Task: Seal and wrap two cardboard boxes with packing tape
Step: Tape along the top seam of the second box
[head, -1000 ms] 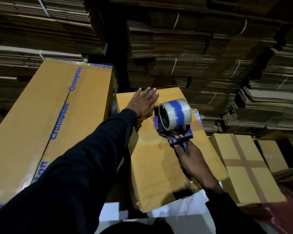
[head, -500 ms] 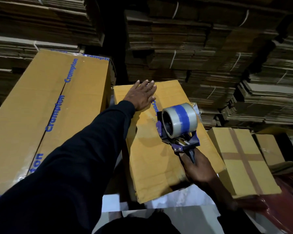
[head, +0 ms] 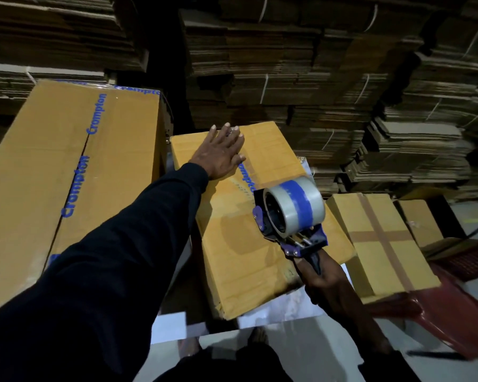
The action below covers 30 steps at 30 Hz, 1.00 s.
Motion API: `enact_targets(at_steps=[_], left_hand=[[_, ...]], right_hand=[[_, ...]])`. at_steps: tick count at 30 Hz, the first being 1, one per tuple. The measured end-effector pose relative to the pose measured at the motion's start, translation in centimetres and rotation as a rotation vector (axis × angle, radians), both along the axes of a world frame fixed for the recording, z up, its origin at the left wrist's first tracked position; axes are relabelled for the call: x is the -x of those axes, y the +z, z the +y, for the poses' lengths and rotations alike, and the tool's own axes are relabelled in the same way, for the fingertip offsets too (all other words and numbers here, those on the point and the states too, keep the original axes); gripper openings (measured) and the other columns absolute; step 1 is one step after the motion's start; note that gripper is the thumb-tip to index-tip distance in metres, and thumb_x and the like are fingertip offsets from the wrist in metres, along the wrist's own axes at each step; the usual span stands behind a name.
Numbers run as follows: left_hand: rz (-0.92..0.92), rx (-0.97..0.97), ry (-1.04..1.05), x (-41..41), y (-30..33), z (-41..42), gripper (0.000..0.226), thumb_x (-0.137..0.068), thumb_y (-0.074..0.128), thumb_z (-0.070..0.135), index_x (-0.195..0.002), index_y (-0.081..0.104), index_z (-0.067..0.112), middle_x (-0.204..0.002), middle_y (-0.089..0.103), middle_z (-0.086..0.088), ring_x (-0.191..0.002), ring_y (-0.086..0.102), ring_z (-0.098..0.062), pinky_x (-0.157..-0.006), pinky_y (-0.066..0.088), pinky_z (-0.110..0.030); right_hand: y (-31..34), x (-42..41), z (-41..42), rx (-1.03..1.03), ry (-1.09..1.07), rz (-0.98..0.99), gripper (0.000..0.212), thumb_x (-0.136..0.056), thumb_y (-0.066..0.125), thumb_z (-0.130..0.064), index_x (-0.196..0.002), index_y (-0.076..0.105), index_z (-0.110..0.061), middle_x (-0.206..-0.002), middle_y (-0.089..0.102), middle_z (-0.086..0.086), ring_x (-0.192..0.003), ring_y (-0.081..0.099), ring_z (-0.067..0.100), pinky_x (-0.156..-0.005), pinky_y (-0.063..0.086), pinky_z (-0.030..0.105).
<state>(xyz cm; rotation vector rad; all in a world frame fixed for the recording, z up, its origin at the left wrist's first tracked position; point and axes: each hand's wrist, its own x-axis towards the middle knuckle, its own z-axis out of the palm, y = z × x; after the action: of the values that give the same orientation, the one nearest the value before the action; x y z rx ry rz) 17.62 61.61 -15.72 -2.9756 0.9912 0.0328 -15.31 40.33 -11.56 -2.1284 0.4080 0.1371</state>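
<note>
Stacked flat cardboard [head: 287, 64] fills the background; left hand [head: 218, 154] presses flat on closed box [head: 246, 244], right hand [head: 324, 279] grips tape dispenser [head: 290, 213]

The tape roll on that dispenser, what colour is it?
The tape roll is clear with a blue band around it, seen in the head view.

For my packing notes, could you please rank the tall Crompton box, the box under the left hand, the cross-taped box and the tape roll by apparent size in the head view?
1. Tall Crompton box
2. Box under the left hand
3. Cross-taped box, lower and farther, so unsure
4. Tape roll
</note>
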Motion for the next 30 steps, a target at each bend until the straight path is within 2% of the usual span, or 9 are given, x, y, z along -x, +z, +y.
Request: enact_targets(at_steps=[2,5,8,10,12,16,19,23,30], left_hand=[[0.001,0.004,-0.048,0.9,-0.3,-0.1,0.072,-0.11,0.011,0.058,-0.169,0.006,0.017,-0.177,0.001,-0.009,-0.163,-0.005,-0.031,-0.13,-0.005,-0.053],[0.05,0.017,-0.114,2.9,-0.6,-0.7,0.072,-0.11,0.009,0.059,-0.169,0.0,0.019,-0.177,-0.005,-0.006,-0.163,-0.008,-0.028,-0.13,-0.008,-0.049],[0.077,0.037,-0.153,5.3,-0.5,-0.9,0.069,-0.11,0.008,0.058,-0.169,-0.001,0.023,-0.176,-0.008,-0.004,-0.162,-0.01,-0.026,-0.13,-0.009,-0.048],[0.067,0.035,-0.182,6.5,-0.5,-0.6,0.068,-0.108,0.004,0.057,-0.169,-0.001,0.026,-0.176,-0.008,-0.003,-0.162,-0.011,-0.026,-0.13,-0.009,-0.049],[0.059,0.037,-0.194,7.4,-0.6,-0.3,0.065,-0.109,0.005,0.055,-0.169,-0.001,0.029,-0.176,-0.008,-0.002,-0.162,-0.011,-0.025,-0.13,-0.009,-0.049],[0.049,0.062,-0.196,6.5,-0.9,-0.1,0.064,-0.108,0.003,0.055,-0.168,0.001,0.032,-0.176,-0.006,0.0,-0.163,-0.008,-0.023,-0.131,-0.006,-0.049],[0.056,0.047,-0.172,4.4,-0.5,0.1,0.061,-0.111,0.009,0.053,-0.168,0.002,0.033,-0.177,-0.005,0.0,-0.163,-0.007,-0.024,-0.13,-0.005,-0.049],[0.095,0.021,-0.063,3.2,0.7,0.4,0.061,-0.112,0.021,0.048,-0.169,0.005,0.033,-0.177,-0.003,-0.003,-0.163,-0.007,-0.029,-0.13,-0.004,-0.05],[0.089,0.095,-0.06,8.0,0.2,0.7,0.054,-0.112,0.027,0.042,-0.165,0.029,0.03,-0.176,0.012,-0.002,-0.163,0.006,-0.03,-0.13,0.004,-0.054]], right_hand=[[0.0,0.2,0.2,0.034,-0.012,-0.004,0.02,-0.103,0.064,-0.014,-0.097,0.06,-0.033,-0.056,0.054,-0.019,-0.05,0.053,0.004,-0.05,0.039,0.015],[0.2,0.3,0.4,0.055,-0.014,0.004,0.037,-0.102,0.064,-0.018,-0.077,0.057,-0.045,-0.056,0.048,-0.003,-0.047,0.049,0.022,-0.05,0.042,0.033],[0.9,0.5,0.8,0.039,-0.013,0.006,0.011,-0.097,0.061,-0.045,-0.091,0.058,-0.037,-0.071,0.062,0.0,-0.065,0.062,0.023,-0.066,0.053,0.042],[0.9,0.6,0.9,0.073,-0.014,0.005,0.029,-0.093,0.059,-0.05,-0.091,0.058,-0.021,-0.065,0.06,0.011,-0.064,0.063,0.028,-0.066,0.053,0.049],[0.9,0.6,0.9,0.056,-0.015,0.015,0.031,-0.098,0.062,-0.043,-0.092,0.056,-0.013,-0.056,0.053,0.018,-0.054,0.06,0.032,-0.061,0.051,0.05],[0.2,-0.4,0.9,0.083,-0.006,0.043,0.015,-0.103,0.06,-0.032,-0.099,0.058,-0.018,-0.054,0.058,0.005,-0.052,0.065,0.025,-0.062,0.056,0.046],[-0.3,-2.9,1.1,0.155,-0.007,0.032,0.017,-0.1,0.058,-0.044,-0.102,0.055,-0.027,-0.066,0.065,0.002,-0.065,0.068,0.028,-0.069,0.058,0.048],[-1.0,-6.7,0.9,0.153,0.002,0.042,0.027,-0.093,0.054,-0.06,-0.093,0.051,-0.033,-0.081,0.066,0.007,-0.077,0.068,0.039,-0.073,0.058,0.055],[-1.0,-7.2,0.6,0.13,0.028,0.026,0.022,-0.092,0.053,-0.054,-0.089,0.052,-0.031,-0.072,0.062,0.005,-0.07,0.066,0.039,-0.07,0.059,0.055]])
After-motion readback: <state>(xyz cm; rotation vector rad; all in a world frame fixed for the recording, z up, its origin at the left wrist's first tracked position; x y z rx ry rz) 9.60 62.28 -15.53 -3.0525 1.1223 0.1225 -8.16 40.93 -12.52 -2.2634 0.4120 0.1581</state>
